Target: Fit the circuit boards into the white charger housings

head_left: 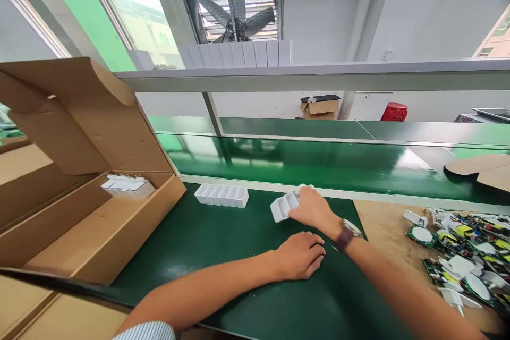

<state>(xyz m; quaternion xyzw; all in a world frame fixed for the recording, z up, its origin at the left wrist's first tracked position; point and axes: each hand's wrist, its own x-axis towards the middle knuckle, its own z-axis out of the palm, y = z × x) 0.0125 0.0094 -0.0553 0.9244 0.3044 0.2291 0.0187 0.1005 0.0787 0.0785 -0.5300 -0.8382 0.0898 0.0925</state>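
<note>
My right hand (314, 207), with a watch on its wrist, is closed around one end of a white compartment tray (285, 207). The tray is tilted just above the green work surface (179, 249), and the fingers hide part of it. My left hand (300, 255) rests on that surface, nearer to me, palm down with loosely bent fingers; nothing shows in it. To the left of the held tray, a second white compartment tray (221, 195) sits on the green surface, its row of several pockets facing up.
An open cardboard box (139, 223) at the left holds a stack of white trays (128, 186). On the right, many small circuit boards and white parts (462, 255) are piled on a brown board (392, 244). A green conveyor belt (319, 162) runs behind, under a grey shelf (319, 77).
</note>
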